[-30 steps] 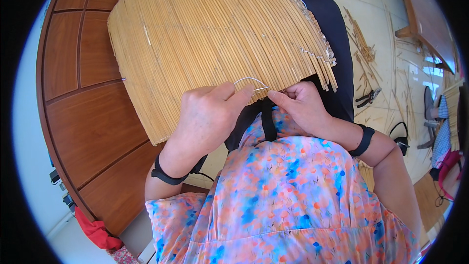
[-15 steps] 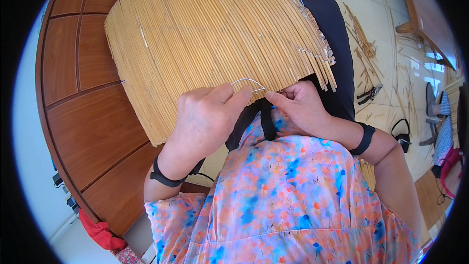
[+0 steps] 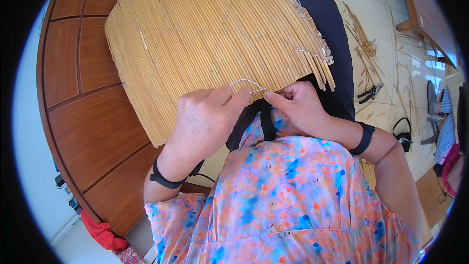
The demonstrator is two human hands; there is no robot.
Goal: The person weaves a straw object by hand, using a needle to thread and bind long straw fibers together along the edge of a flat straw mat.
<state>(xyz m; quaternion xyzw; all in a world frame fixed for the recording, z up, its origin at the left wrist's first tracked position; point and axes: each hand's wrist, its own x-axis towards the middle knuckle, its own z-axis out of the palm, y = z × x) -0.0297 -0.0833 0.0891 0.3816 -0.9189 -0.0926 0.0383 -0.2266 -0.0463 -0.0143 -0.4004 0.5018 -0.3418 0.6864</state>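
Observation:
A mat of thin straw-coloured sticks [image 3: 195, 34], laid side by side, covers my lap and leans over to the left. Along its near edge, my left hand [image 3: 202, 120] is closed in a pinch on a thin white cord [image 3: 242, 79]. The cord arcs up from these fingers and comes back down to the tips of my right hand. My right hand [image 3: 308, 110] has its thumb and forefinger pressed together at the mat's near edge, by the cord's end. What lies between those fingers is mostly hidden.
Brown wooden panelled furniture [image 3: 97, 132] stands at the left. On the tiled floor at right lie loose sticks [image 3: 360, 36], pliers-like cutters [image 3: 371, 93] and a black strapped item [image 3: 404, 139]. A wooden piece of furniture [image 3: 430, 14] stands at the far right. Red cloth [image 3: 100, 230] hangs lower left.
Both hands keep their pinches at the same spot on the near edge. The mat's right side has shifted very slightly to the left.

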